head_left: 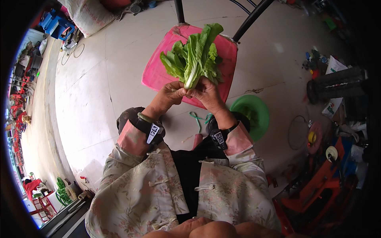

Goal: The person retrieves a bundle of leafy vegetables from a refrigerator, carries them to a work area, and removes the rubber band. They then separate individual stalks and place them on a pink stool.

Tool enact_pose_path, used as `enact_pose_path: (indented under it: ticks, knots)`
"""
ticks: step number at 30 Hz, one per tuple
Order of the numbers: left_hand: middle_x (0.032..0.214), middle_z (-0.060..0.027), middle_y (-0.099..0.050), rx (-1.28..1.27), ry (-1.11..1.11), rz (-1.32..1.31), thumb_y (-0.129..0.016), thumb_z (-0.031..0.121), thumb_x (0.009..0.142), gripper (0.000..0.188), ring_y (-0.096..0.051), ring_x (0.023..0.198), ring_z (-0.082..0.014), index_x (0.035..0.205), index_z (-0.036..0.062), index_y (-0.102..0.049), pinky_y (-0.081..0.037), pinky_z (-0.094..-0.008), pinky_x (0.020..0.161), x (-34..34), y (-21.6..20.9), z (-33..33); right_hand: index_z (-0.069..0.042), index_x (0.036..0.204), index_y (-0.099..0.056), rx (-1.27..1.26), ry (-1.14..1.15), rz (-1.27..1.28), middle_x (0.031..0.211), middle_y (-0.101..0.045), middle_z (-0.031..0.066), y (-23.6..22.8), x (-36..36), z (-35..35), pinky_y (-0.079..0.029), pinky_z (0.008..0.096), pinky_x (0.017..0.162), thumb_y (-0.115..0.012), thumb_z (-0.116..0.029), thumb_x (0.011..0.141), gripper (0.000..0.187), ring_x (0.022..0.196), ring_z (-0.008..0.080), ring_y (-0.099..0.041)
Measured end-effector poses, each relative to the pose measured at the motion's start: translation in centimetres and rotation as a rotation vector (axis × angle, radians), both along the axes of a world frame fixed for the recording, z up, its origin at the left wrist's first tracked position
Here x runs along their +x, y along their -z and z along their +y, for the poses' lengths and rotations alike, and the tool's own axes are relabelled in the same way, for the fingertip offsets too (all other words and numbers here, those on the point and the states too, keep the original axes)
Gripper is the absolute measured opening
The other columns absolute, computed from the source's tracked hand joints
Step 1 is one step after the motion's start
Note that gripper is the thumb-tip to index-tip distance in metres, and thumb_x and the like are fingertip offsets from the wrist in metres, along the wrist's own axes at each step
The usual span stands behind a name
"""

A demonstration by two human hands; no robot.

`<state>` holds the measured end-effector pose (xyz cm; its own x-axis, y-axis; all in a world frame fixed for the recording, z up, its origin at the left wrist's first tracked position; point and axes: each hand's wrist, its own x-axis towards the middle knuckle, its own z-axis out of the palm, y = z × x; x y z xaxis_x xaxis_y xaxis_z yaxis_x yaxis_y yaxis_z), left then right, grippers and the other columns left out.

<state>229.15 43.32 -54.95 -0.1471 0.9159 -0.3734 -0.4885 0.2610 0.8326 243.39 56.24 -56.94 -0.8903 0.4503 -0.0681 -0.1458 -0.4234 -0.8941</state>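
Note:
A bunch of leafy green vegetables (193,65) with pale stems spreads out over the pink seat (155,75) of a chair. I cannot tell whether some of the leaves lie on the seat apart from the bunch. My left hand (168,97) pinches the bunch at its stem end. From the other side, my right hand (208,95) grips the same stem end, its thumb close to the left one. Both hands are closed, and the fingers' undersides are hidden. On the floor by my right knee stands a green basin (260,119), with dark green stuff inside.
Black chair legs (252,20) rise beyond the seat. A white sack (89,16) and a blue container (56,25) sit at the far left. Red metal equipment (313,190) and clutter crowd the right. Green string (197,119) lies on the tiled floor between my knees.

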Motion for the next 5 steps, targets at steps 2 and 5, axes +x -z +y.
enact_pose_path:
  ticks: [2, 5]
  knots:
    - [0.078, 0.0056, -0.06, 0.017, -0.016, 0.015, -0.064, 0.035, 0.091, 0.029, -0.037, 0.056, -0.0029, 0.101, 0.0077, -0.063, -0.031, -0.0184, 0.05, 0.32, -0.2, 0.44, -0.001, 0.11, -0.058, -0.031, -0.023, -0.013, 0.102, -0.065, 0.0065, -0.24, 0.37, 0.37, -0.053, 0.0268, 0.082, -0.074, -0.011, 0.083, 0.033, 0.092, 0.013, -0.063]
    - [0.082, 0.0048, -0.063, 0.059, -0.037, 0.112, -0.064, 0.033, 0.092, 0.029, -0.045, 0.065, -0.0045, 0.108, 0.009, -0.062, -0.038, -0.0193, 0.059, 0.65, -0.43, 0.84, -0.001, 0.112, -0.056, -0.054, -0.012, -0.037, 0.103, -0.066, 0.0079, -0.44, 0.36, 0.63, -0.053, 0.0243, 0.082, -0.074, -0.011, 0.083, 0.035, 0.094, 0.0151, -0.064]
